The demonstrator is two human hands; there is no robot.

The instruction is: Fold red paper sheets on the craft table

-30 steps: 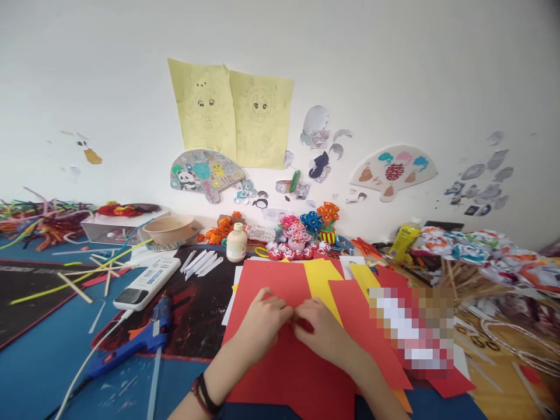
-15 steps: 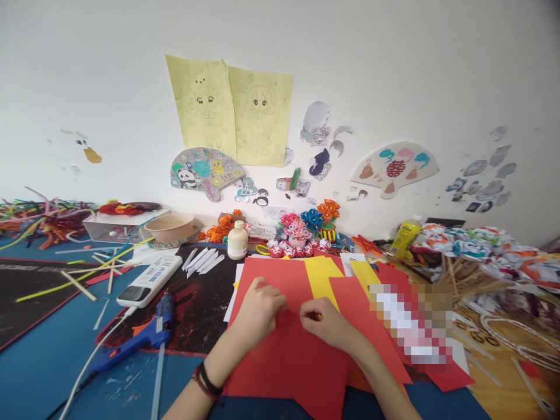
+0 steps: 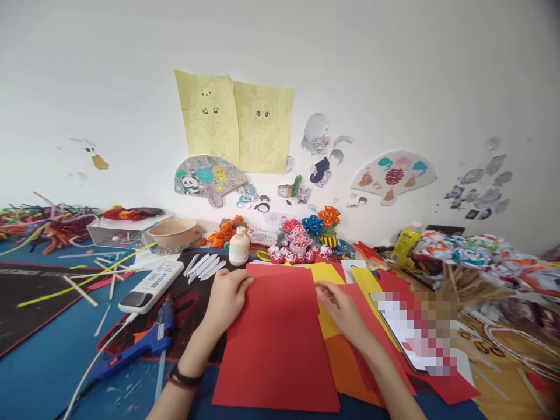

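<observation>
A large sheet of red paper (image 3: 273, 338) lies before me, its edges nearly lined up with red paper beneath it. My left hand (image 3: 230, 296) is closed at the upper left edge of this sheet, with bent fingers gripping the border. On the opposite side, my right hand (image 3: 343, 309) has its fingers loosely curved and apart, the tips by the upper right edge. Yellow paper (image 3: 327, 318) and orange paper (image 3: 350, 367) show beneath and beside my right hand. Whether the right fingertips press on the red sheet is hard to see.
A blue glue gun (image 3: 151, 338) and a white power strip (image 3: 153, 286) lie left. Behind the paper stand a cream bottle (image 3: 238, 248) and pipe-cleaner flowers (image 3: 312, 224). Folded white strips (image 3: 205, 266) are near the bottle. A partly blurred phone (image 3: 405, 335) rests on paper at right.
My hands have moved apart, from over the middle of the red paper to its two sides. The red sheets, fanned out before, now lie more squarely together.
</observation>
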